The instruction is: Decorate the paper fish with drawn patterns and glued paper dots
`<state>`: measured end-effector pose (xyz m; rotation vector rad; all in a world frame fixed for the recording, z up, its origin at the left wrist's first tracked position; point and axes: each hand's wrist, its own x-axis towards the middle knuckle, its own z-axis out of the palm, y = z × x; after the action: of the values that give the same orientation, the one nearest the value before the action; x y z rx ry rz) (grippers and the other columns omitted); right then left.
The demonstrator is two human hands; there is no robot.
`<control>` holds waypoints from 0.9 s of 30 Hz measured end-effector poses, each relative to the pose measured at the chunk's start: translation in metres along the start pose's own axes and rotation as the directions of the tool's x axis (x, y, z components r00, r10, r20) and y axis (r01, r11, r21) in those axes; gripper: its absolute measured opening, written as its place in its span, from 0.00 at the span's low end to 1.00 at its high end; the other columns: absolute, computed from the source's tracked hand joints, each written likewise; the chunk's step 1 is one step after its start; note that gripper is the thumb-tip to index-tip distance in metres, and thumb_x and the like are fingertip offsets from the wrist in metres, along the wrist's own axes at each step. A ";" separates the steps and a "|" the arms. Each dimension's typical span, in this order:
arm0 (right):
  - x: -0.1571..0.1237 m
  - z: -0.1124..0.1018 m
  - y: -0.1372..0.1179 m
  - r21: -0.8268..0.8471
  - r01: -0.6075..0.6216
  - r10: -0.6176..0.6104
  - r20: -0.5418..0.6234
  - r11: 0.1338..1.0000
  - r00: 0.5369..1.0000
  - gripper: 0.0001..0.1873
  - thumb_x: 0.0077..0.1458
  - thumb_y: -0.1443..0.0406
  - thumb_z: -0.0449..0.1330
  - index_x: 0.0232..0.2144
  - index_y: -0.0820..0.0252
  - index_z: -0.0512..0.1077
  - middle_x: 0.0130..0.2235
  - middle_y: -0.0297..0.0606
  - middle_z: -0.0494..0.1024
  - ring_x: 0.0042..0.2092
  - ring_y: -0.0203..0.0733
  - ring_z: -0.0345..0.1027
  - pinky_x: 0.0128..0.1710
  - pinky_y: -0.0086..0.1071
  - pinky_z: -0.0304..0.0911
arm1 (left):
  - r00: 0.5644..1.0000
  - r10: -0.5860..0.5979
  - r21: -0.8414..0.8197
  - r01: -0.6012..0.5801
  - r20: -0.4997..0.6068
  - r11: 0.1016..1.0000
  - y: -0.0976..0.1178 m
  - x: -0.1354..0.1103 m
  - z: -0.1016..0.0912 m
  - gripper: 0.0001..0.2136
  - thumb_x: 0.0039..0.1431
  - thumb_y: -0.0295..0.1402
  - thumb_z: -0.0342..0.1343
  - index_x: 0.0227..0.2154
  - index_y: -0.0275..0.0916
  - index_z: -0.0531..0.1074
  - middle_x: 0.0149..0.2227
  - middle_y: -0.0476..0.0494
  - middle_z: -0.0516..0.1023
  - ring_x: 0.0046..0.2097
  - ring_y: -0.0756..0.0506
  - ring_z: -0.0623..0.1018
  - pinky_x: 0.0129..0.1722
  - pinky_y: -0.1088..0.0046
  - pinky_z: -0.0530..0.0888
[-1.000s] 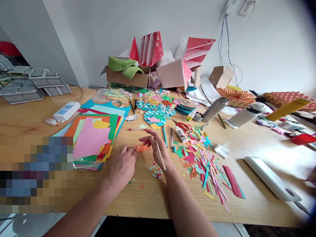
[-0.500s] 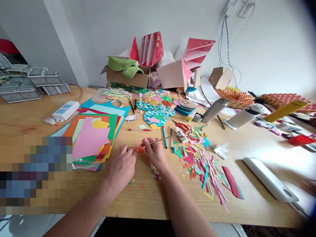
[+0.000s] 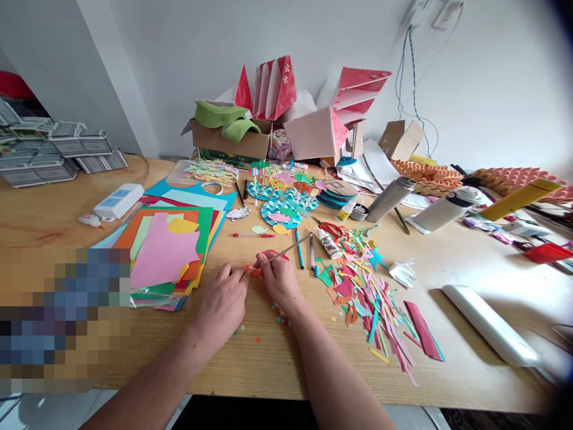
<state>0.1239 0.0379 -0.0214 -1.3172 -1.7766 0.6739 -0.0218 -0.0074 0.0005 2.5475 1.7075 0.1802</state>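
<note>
An orange paper cutout (image 3: 253, 272), perhaps a fish, lies on the table between my hands. My left hand (image 3: 225, 298) pins its left end with closed fingertips. My right hand (image 3: 282, 279) pinches a thin stick (image 3: 293, 245), whose far end slants up to the right; its near tip is hidden by the fingers at the cutout. Just beyond those fingers shows a red paper piece (image 3: 278, 255), partly covered. Small coloured paper bits (image 3: 282, 318) sit beneath my right wrist. A white glue bottle (image 3: 329, 245) and a blue pen (image 3: 299, 249) lie to the right.
Coloured paper sheets (image 3: 165, 251) are stacked at left. Paper scraps and strips (image 3: 380, 310) spread over the right side. Farther back are blue wavy discs with paper fish (image 3: 281, 214), red-handled scissors (image 3: 330, 229), a grey flask (image 3: 390, 200) and a cardboard box (image 3: 233, 143).
The stick in my right hand has tilted more steeply, and that hand has turned slightly. More of the red paper shows behind the fingers. My left hand stays in place.
</note>
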 end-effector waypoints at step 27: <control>-0.001 -0.002 -0.002 -0.082 0.015 -0.011 0.049 0.997 0.999 0.23 0.67 0.57 0.48 0.24 0.59 0.71 0.24 0.37 0.74 0.27 0.37 0.67 0.28 0.29 0.55 | 0.977 -0.056 -0.189 0.017 -0.205 0.982 -0.016 0.007 0.006 0.17 0.54 0.16 0.49 0.40 0.36 0.79 0.47 0.39 0.80 0.50 0.39 0.73 0.54 0.58 0.74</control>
<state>0.1246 0.0362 -0.0195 -1.3533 -1.8681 0.6369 -0.0329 0.0049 -0.0069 2.4317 1.7113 0.5962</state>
